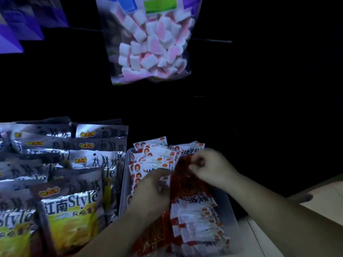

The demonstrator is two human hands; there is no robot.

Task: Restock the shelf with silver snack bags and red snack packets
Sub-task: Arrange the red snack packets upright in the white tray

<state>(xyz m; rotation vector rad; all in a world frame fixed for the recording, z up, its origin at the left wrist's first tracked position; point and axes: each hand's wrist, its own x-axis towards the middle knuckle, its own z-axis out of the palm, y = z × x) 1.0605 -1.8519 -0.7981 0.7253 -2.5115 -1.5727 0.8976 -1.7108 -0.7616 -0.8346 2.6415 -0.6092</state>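
The left hand (152,188) and right hand (211,166) are bare, as are both forearms (278,206) as far as they show. Dim light and blur hide any finer detail on the fingers (194,167).

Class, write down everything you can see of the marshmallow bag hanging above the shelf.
The marshmallow bag is a clear, glossy plastic pouch packed full of pink-and-white marshmallows. A green label and a blue label sit near its top, which the frame cuts off. It hangs roughly upright, slightly tilted, against a dark background. Nothing visible touches it, and what holds it up is out of view.
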